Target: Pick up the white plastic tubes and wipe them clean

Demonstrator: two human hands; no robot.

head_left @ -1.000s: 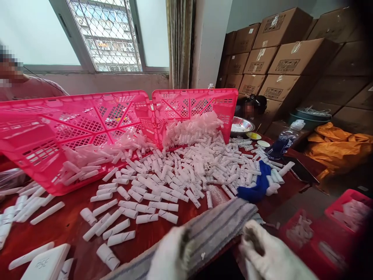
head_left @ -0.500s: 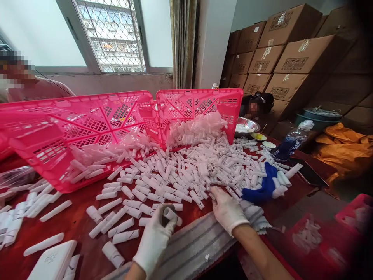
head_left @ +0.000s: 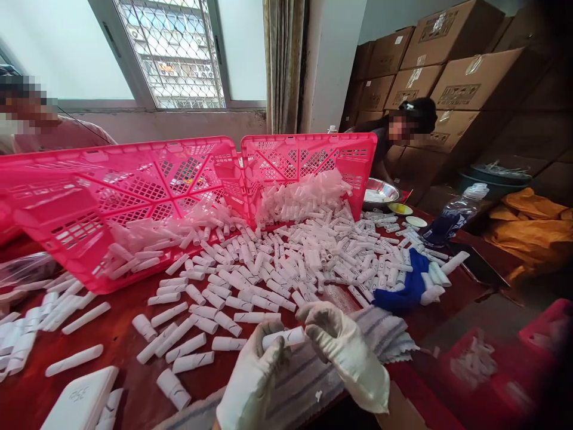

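Observation:
My left hand (head_left: 257,370), in a white glove, grips a short white tube (head_left: 283,338) that points to the right. At that tube's right end is my right hand (head_left: 347,349), also gloved, with its fingers curled in. Whether anything lies inside those fingers is hidden. Under both hands a grey striped towel (head_left: 308,382) lies along the table's near edge. Loose white tubes (head_left: 233,280) with dark marks are spread beyond the hands in a wide heap.
Two pink baskets (head_left: 308,142) lie tipped toward me, with tubes spilling out. On the right are a blue cloth (head_left: 405,289), a bottle of dark liquid (head_left: 454,215) and a phone (head_left: 477,266). A white power bank (head_left: 80,400) lies front left. Two people sit beyond the baskets.
My right hand has come back from the heap to the tube in my left hand. That tube now points right. The person at the back right has risen higher into view.

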